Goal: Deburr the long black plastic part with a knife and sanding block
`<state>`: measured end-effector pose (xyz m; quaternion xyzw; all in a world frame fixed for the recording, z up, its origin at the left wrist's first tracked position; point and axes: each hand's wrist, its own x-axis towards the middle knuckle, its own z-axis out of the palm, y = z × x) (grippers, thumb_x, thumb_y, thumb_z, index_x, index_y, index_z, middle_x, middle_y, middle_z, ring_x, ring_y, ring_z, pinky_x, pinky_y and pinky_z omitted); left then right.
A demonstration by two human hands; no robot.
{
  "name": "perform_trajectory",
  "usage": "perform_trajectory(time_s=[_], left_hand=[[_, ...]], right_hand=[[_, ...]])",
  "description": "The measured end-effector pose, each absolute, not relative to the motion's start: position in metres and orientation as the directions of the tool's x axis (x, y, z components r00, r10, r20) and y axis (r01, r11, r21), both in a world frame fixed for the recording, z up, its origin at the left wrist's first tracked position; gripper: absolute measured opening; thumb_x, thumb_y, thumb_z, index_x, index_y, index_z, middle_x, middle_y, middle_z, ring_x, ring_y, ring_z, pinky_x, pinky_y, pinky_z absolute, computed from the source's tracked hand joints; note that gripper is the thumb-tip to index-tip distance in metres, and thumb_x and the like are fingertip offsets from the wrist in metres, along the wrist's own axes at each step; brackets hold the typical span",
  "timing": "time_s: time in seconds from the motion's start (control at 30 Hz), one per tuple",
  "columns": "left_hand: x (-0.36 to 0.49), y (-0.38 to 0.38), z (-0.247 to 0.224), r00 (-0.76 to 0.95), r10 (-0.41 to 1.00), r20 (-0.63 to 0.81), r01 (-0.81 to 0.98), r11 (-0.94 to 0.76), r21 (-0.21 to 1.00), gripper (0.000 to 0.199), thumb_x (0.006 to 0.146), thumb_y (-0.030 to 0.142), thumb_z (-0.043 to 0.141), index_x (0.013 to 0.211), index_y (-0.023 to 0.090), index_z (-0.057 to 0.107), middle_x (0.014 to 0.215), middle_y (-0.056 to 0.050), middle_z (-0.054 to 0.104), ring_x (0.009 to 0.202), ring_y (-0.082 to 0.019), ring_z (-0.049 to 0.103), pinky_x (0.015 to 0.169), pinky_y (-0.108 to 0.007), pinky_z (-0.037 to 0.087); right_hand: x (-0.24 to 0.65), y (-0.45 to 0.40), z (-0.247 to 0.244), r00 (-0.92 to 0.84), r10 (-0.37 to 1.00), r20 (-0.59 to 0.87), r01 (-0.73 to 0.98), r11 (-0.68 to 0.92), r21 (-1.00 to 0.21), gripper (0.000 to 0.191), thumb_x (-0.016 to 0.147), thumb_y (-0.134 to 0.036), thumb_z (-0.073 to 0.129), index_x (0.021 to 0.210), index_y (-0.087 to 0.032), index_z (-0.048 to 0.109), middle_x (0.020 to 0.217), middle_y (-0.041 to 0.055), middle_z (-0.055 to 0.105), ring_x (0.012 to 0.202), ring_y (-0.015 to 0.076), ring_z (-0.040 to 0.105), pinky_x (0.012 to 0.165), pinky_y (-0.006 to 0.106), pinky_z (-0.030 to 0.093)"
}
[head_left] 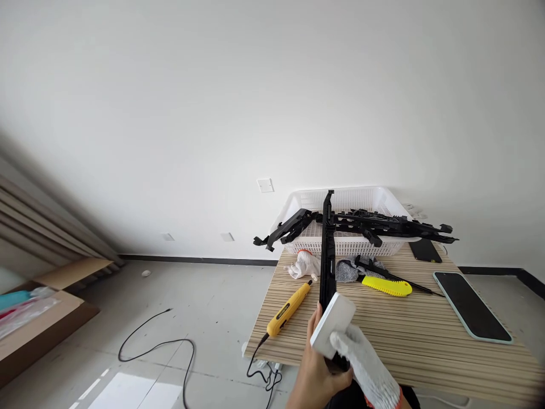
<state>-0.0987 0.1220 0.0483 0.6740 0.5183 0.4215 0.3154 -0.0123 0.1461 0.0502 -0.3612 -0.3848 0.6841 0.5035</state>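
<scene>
Behind the wood-grained table (pixel 409 329), a plain white wall (pixel 191 113) rises from a pale floor (pixel 221 318), with a curtain (pixel 38 227) and an open cardboard box (pixel 46 329) off to the left. Near the table's edge, the bare left hand (pixel 315 369) has its fingers wrapped around the lower end of a long black plastic strip (pixel 327 255), which stretches up in front of a white basket (pixel 387 248). The right hand (pixel 361 358), in a white knit glove, has its fingers closed on a white block (pixel 333 324) over the strip's lower part; whether the two touch, I cannot tell. More black parts (pixel 374 224) lie across the basket, sticking out past both sides. On the table, a corded yellow tool (pixel 288 309) sits left of the strip, near a crumpled white glove (pixel 306 265); to the right are a grey cloth item (pixel 347 271), a bright yellow handle (pixel 387 286) and a phone (pixel 472 307), screen dark.
</scene>
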Motion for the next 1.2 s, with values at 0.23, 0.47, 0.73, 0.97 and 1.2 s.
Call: perform_trajectory(time_s=[0.23, 0.47, 0.73, 0.97, 1.2], left_hand=[[-0.099, 0.130, 0.031, 0.058, 0.958, 0.281, 0.419, -0.279, 0.864, 0.109, 0.062, 0.019, 0.076, 0.154, 0.019, 0.018, 0.153, -0.019, 0.029, 0.139, -0.040, 0.034, 0.110, -0.052, 0.038], [-0.097, 0.131, 0.027, -0.014, 0.968, 0.252, 0.476, -0.215, 0.853, 0.105, 0.063, 0.018, 0.074, 0.153, 0.019, 0.021, 0.150, -0.018, 0.035, 0.140, -0.038, 0.035, 0.112, -0.052, 0.036], [-0.101, 0.135, 0.024, 0.033, 0.974, 0.226, 0.486, -0.213, 0.848, 0.108, 0.061, 0.021, 0.074, 0.154, 0.021, 0.019, 0.151, -0.015, 0.034, 0.138, -0.037, 0.038, 0.113, -0.049, 0.036], [-0.101, 0.135, 0.041, 0.080, 0.970, 0.228, 0.440, -0.240, 0.866, 0.097, 0.070, 0.018, 0.069, 0.153, 0.022, 0.019, 0.154, -0.014, 0.031, 0.143, -0.034, 0.031, 0.116, -0.047, 0.032], [-0.098, 0.133, 0.052, 0.066, 0.987, 0.147, 0.383, -0.161, 0.910, 0.102, 0.067, 0.009, 0.066, 0.154, 0.025, 0.015, 0.158, -0.010, 0.023, 0.145, -0.031, 0.025, 0.116, -0.045, 0.032]], right_hand=[[-0.012, 0.149, 0.063, -0.206, 0.962, -0.181, -0.382, -0.250, -0.890, 0.056, 0.057, -0.058, 0.077, 0.092, -0.015, 0.074, 0.090, 0.0139, 0.072, 0.102, 0.0383, 0.062, 0.094, 0.052, 0.045], [0.038, 0.151, 0.084, -0.362, 0.892, -0.270, -0.316, -0.390, -0.865, 0.064, 0.064, -0.065, 0.071, 0.104, -0.017, 0.072, 0.099, 0.0139, 0.072, 0.102, 0.0372, 0.064, 0.090, 0.048, 0.048], [0.039, 0.146, 0.089, -0.350, 0.882, -0.316, -0.237, -0.409, -0.881, 0.050, 0.060, -0.042, 0.079, 0.104, -0.019, 0.074, 0.111, 0.0119, 0.071, 0.116, 0.0385, 0.057, 0.099, 0.044, 0.044], [0.037, 0.146, 0.089, -0.379, 0.875, -0.303, -0.199, -0.397, -0.896, 0.038, 0.078, -0.041, 0.073, 0.107, -0.018, 0.069, 0.110, 0.0095, 0.069, 0.104, 0.0311, 0.064, 0.089, 0.042, 0.051], [0.037, 0.146, 0.095, -0.315, 0.917, -0.244, -0.205, -0.316, -0.926, 0.036, 0.092, -0.036, 0.060, 0.123, -0.017, 0.058, 0.124, 0.0082, 0.059, 0.104, 0.0250, 0.062, 0.086, 0.044, 0.054]])
